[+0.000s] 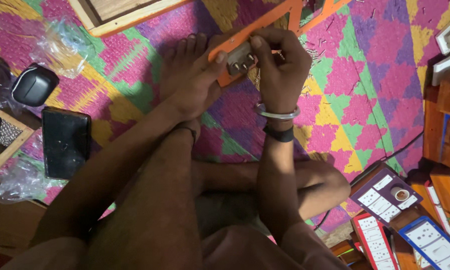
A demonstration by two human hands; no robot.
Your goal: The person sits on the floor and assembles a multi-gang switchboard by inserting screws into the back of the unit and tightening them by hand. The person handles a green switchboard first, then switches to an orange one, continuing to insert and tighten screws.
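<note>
An orange flat frame lies on a bright patterned mat, running up to the top edge. At its near corner sits a small grey switch-like part with dark studs. My left hand grips the frame's corner, thumb pressed beside the grey part. My right hand curls over the part from above, fingers closed on it; a metal bangle and a dark band ring that wrist. A bare foot rests under my left hand.
Small screws are scattered on the mat right of the frame. A black case and a black pouch lie at left with clear plastic bags. Wooden boards sit at top; finished switch panels and wooden boxes stack at right.
</note>
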